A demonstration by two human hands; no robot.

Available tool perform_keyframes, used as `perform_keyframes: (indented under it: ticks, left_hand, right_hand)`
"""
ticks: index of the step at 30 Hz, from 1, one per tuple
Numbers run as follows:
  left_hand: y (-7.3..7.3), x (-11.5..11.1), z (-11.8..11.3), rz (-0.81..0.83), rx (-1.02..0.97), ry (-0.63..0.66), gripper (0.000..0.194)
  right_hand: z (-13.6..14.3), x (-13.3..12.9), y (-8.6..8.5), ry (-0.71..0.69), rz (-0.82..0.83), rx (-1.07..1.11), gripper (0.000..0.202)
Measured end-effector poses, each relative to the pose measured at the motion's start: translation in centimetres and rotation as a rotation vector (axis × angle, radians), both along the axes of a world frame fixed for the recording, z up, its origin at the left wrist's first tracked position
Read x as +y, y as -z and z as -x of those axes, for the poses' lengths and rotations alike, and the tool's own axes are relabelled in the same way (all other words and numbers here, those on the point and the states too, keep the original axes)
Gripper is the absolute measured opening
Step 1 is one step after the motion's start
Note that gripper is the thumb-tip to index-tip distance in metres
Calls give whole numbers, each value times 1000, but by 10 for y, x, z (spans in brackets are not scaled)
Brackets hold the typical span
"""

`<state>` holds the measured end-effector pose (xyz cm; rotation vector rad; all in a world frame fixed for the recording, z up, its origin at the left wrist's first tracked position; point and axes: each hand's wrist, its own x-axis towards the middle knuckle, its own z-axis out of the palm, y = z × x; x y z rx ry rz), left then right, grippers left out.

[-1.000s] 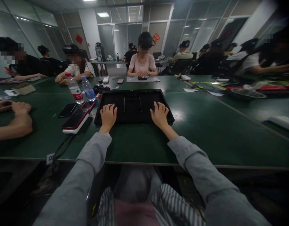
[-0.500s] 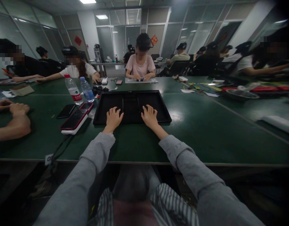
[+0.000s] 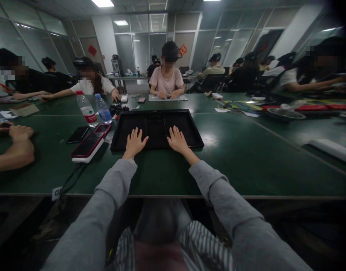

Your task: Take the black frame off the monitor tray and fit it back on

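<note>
Over the black tray (image 3: 156, 132) | left hand (image 3: 135, 142), right hand (image 3: 178, 140) spread, gripping nothing | keep palms level (contact unclear)

Green table (image 3: 260, 165), glass partitions (image 3: 140, 49), ceiling lights (image 3: 103, 3).

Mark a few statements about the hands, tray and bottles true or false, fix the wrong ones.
1. The left hand and right hand are both over the near part of the black tray. True.
2. The right hand is clenched into a fist. False: it is held open.
3. In the picture, the red-capped bottle is left of the blue-capped bottle. True.
4. Both bottles stand right of the black tray. False: they are on its left.
5. The table is white. False: the table is green.
</note>
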<state>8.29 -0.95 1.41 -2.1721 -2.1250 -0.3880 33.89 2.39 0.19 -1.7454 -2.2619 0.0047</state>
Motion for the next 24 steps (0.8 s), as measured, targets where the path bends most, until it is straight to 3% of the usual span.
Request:
perform_keyframes:
  ticks: [4,11,24]
  left_hand:
    - [-2,4,2,74,7,12,81]
    - [-5,4,3,94,-23,32,79]
    - [6,3,4,-82,-85,30,66]
  right_hand:
    - [0,4,0,5,55,-35,71]
    - [-1,7,5,-13,15,-2,70]
    - [-1,2,4,-10,-49,31,66]
